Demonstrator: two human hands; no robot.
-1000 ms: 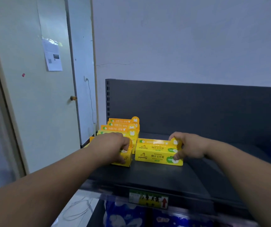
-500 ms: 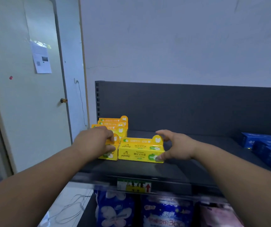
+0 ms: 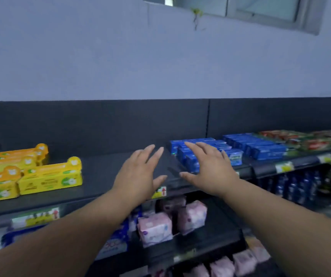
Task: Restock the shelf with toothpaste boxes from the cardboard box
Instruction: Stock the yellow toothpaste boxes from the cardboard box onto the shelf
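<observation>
Dark top shelf (image 3: 104, 170), middle stretch bare. Blue boxes (image 3: 260, 148) stood in rows toward its right. Yellow toothpaste boxes (image 3: 49, 176) sat grouped at its left end, the front two side by side. Left grip (image 3: 138, 172) and right grip (image 3: 208, 166) hovered over the bare stretch, fingers spread, holding nothing.

Both hands let go of the yellow toothpaste boxes (image 3: 50, 176) at the left end of the shelf (image 3: 104, 172). The left hand (image 3: 138, 172) and right hand (image 3: 208, 168) moved rightward with fingers spread, over the shelf's middle. The right hand ended up in front of the blue boxes (image 3: 198, 145).
</observation>
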